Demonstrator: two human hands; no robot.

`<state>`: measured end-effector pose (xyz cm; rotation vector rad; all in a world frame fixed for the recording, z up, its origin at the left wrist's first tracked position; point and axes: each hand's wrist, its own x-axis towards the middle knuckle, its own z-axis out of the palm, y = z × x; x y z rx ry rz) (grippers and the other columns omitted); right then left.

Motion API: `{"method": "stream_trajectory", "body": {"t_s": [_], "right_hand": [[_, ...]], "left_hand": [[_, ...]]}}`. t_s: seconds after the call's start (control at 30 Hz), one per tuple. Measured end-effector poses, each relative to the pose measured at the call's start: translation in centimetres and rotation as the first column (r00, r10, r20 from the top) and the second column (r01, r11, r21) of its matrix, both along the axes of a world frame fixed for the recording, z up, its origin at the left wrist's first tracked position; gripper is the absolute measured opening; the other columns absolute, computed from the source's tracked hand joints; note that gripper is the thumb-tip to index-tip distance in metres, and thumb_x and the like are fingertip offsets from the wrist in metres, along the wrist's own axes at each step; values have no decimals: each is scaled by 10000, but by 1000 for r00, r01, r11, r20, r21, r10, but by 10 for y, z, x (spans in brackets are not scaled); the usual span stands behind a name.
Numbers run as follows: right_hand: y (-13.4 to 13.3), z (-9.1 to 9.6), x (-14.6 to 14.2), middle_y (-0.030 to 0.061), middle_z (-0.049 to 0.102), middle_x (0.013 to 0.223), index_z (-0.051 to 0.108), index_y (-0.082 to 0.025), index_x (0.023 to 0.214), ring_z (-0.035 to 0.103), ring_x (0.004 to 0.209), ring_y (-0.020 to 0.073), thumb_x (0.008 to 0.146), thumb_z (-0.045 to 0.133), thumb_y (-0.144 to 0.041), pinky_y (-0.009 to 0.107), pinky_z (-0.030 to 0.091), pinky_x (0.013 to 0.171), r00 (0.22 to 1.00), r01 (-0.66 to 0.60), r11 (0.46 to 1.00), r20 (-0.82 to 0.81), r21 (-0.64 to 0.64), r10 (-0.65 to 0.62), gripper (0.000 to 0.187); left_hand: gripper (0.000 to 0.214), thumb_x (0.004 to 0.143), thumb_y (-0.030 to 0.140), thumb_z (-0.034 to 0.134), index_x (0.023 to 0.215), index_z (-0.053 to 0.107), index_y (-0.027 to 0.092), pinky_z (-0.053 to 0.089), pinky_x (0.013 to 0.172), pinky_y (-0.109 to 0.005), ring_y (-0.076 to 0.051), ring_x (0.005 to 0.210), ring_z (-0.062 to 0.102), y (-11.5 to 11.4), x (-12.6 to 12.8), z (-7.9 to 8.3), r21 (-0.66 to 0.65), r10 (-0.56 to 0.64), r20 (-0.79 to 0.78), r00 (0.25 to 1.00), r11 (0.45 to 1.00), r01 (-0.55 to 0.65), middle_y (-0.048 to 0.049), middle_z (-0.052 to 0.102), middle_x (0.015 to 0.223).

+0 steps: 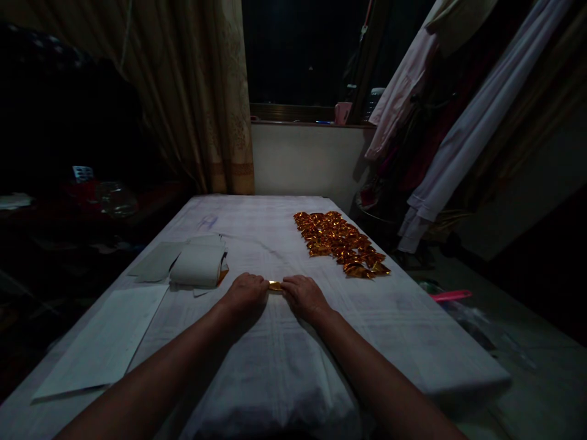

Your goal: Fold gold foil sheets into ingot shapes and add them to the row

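Note:
My left hand (246, 291) and my right hand (303, 294) rest knuckles-up on the white cloth-covered table (413, 342), side by side. Between their fingertips they pinch a small shiny gold foil piece (275, 285), pressed against the cloth. Both hands have the fingers curled and closed on it. A spread of several folded orange-gold foil pieces (342, 242) lies beyond my right hand, toward the table's right side. A stack of white paper sheets (198, 266) with a gold edge showing beneath lies just left of my left hand.
A large white sheet (103, 345) and a grey sheet (156, 261) lie at the table's left. A curtain (197, 91) hangs behind, with a dark window and a pink cup (342, 113) on its sill. Clothes (458, 122) hang at the right.

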<state>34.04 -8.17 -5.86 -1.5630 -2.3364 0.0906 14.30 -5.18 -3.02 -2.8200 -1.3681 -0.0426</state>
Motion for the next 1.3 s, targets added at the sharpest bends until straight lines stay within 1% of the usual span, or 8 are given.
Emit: {"method": "stream_trajectory", "body": {"t_s": [0.13, 0.3, 0.4, 0.53, 0.63, 0.77, 1.0, 1.3], "right_hand": [[-1, 4, -1, 83, 745, 1113, 724, -188, 1077, 659, 1064, 202, 1003, 518, -205, 308, 454, 930, 995, 81, 997, -60, 2, -81, 220], [1, 5, 0, 24, 763, 1014, 730, -218, 899, 672, 978, 159, 981, 546, -225, 254, 459, 849, 975, 165, 986, -143, -30, -167, 202], [3, 1, -2, 33, 758, 958, 704, -213, 774, 667, 972, 193, 910, 637, -247, 293, 450, 842, 959, 228, 973, -161, -39, -232, 155], [4, -6, -7, 74, 725, 1072, 677, -208, 756, 608, 1105, 239, 881, 672, -270, 355, 407, 932, 938, 294, 956, -187, -8, -291, 139], [3, -10, -9, 81, 703, 1079, 678, -211, 889, 593, 1102, 249, 884, 664, -272, 372, 398, 942, 924, 330, 944, -203, -2, -324, 62], [1, -12, -10, 84, 689, 1091, 643, -209, 1049, 589, 1111, 254, 887, 656, -264, 386, 392, 956, 922, 335, 942, -205, -6, -329, 172], [0, -12, -10, 60, 652, 1264, 634, -233, 1003, 530, 1245, 224, 859, 726, -355, 375, 340, 1027, 958, 228, 973, -173, -19, -228, 210], [15, -5, -4, 36, 680, 1111, 645, -222, 870, 561, 1104, 217, 917, 650, -278, 349, 344, 895, 919, 357, 933, -159, -47, -359, 73]], "left_hand": [[246, 963, 255, 488, 987, 721, 181, 453, 794, -338, -252, 909, 686, -4, -4, 9, -61, 67, 62, 996, 996, -63, -111, 741, 948], [312, 992, 359, 443, 999, 729, 236, 429, 662, -255, -181, 841, 693, -8, -6, 11, -191, 194, 110, 975, 967, -171, -20, 759, 920], [269, 944, 384, 521, 896, 732, 225, 400, 609, -265, -201, 791, 693, -6, -2, 6, -214, 294, 77, 953, 938, -272, -37, 757, 860], [236, 911, 422, 594, 862, 693, 214, 414, 661, -294, -240, 844, 682, -5, 2, 1, -146, 364, 73, 928, 925, -351, -72, 740, 860], [201, 933, 397, 591, 952, 654, 207, 431, 722, -313, -246, 904, 654, -12, 2, -2, -63, 360, 110, 926, 933, -355, -82, 714, 932], [121, 976, 266, 528, 986, 631, 204, 417, 854, -354, -254, 1029, 594, -25, 2, -8, 43, 270, 158, 950, 959, -280, -102, 671, 1056], [193, 966, 369, 579, 906, 642, 197, 403, 843, -377, -264, 981, 593, -26, 8, -16, 44, 235, 178, 955, 968, -247, -92, 673, 994], [181, 923, 379, 628, 929, 674, 204, 404, 832, -374, -274, 1017, 609, -20, 14, -4, -41, 282, 130, 950, 959, -279, -95, 702, 1016]]}}
